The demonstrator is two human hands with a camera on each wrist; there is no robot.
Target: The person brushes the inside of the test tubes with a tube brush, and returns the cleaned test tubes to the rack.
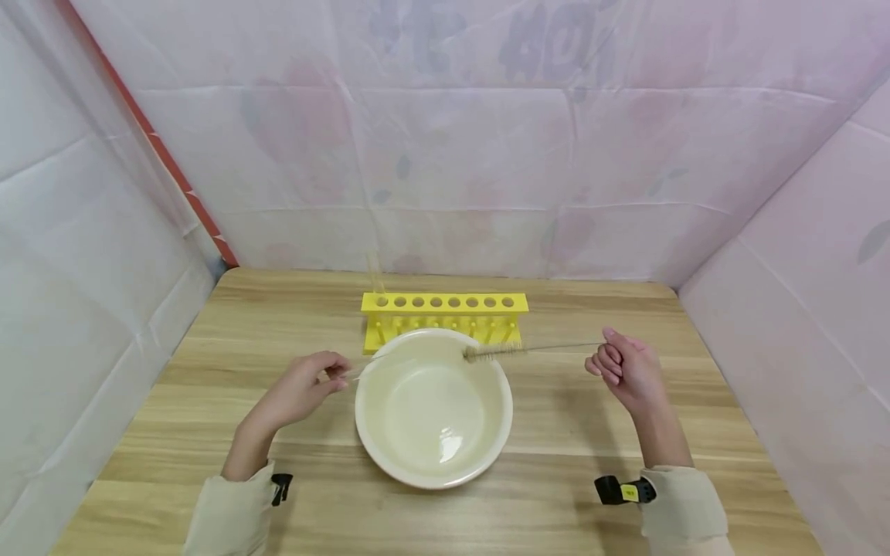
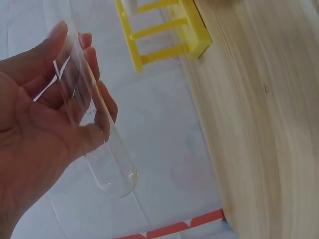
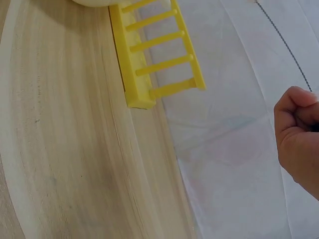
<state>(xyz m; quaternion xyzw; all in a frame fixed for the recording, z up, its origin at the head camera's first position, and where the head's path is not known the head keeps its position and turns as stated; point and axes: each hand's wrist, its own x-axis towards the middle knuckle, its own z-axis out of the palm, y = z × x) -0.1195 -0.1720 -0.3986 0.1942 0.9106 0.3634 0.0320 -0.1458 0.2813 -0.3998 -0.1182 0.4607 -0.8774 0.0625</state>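
My left hand (image 1: 306, 386) holds a clear glass test tube (image 2: 112, 164) between thumb and fingers. In the left wrist view its rounded closed end sticks out past the palm. Over at the right, my right hand (image 1: 629, 369) pinches the thin twisted-wire handle of a test tube brush (image 1: 495, 352). The bristles point left, above the far right rim of a cream basin (image 1: 433, 480), apart from the tube. In the right wrist view only the brush's wire (image 3: 285, 42) shows clearly, with the right hand (image 3: 298, 134) at the edge.
Behind the basin stands a yellow test tube rack (image 1: 445, 303) with a row of holes. Another clear test tube (image 1: 375, 274) is upright in its leftmost hole. The wooden table (image 1: 278, 494) is bordered by white sheets (image 1: 452, 154) at the back and both sides.
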